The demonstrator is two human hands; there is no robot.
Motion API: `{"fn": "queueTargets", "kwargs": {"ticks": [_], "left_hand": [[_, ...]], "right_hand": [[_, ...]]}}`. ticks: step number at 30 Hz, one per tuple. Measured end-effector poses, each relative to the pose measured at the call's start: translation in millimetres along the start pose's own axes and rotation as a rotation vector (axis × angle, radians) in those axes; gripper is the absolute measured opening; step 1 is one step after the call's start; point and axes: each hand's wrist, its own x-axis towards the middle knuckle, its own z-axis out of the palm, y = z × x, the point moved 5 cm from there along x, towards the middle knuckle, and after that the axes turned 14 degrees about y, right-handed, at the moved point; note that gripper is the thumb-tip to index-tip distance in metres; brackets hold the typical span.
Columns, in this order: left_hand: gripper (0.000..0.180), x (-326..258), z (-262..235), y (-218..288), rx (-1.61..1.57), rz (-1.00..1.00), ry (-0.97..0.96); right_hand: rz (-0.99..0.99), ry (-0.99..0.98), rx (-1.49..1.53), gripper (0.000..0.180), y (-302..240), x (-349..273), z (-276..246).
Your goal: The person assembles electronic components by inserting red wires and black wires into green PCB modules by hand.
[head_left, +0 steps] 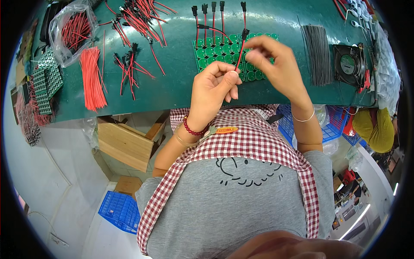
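Observation:
Between the thumb and fingers of my left hand [211, 88], I pinch the lower end of a red-and-black connector cable [240, 54]. Its black plug points up and away from me. My right hand [276, 64] hovers just right of the cable, fingers bent, with a gap between thumb and forefinger and nothing visible in it. Under both hands lies a panel of round green circuit boards [220, 49], partly hidden by them. Several similar cables [205, 26] stand in a row at its far edge, black plugs facing away, and one lies bent across the panel.
On the green table [172, 90] at left are a bundle of red wires [91, 80], loose connector cables [142, 19] and a clear bag [75, 32] of cables. Grey wires [317, 54] and a black fan [349, 64] are at right. A wooden stool [125, 144] and blue baskets [118, 211] stand below.

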Motion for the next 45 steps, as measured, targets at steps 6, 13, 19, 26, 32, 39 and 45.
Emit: {"fn": "queueTargets", "kwargs": {"ticks": [6,13,19,26,32,39,45], "left_hand": [[0.015,1.2,5.5,-2.9,0.116,-0.009,-0.063],[0.018,9.9,-35.3,49.9,0.734,0.561,0.373],[0.03,20.7,-112.5,88.1,1.598,0.824,0.862],[0.019,37.1,-122.2,81.9,1.549,0.686,0.775],[0.012,39.1,-104.7,86.0,1.62,0.958,0.818],[0.012,39.7,-100.5,86.7,1.258,0.991,0.771],[0.014,37.0,-112.4,90.8,0.446,0.907,0.709]], "right_hand": [[0.099,-0.214,0.216,0.014,7.5,-17.2,5.0],[-0.13,0.062,-0.017,0.013,26.1,17.9,-27.7],[-0.181,0.069,-0.13,0.011,55.4,40.8,-26.7],[-0.288,0.088,-0.175,0.01,48.4,40.8,-25.7],[-0.35,0.066,-0.209,0.008,42.5,42.4,-24.3],[-0.387,0.011,-0.225,0.007,35.7,44.8,-22.9],[-0.405,-0.001,-0.141,0.007,37.0,43.6,-23.1]]}}
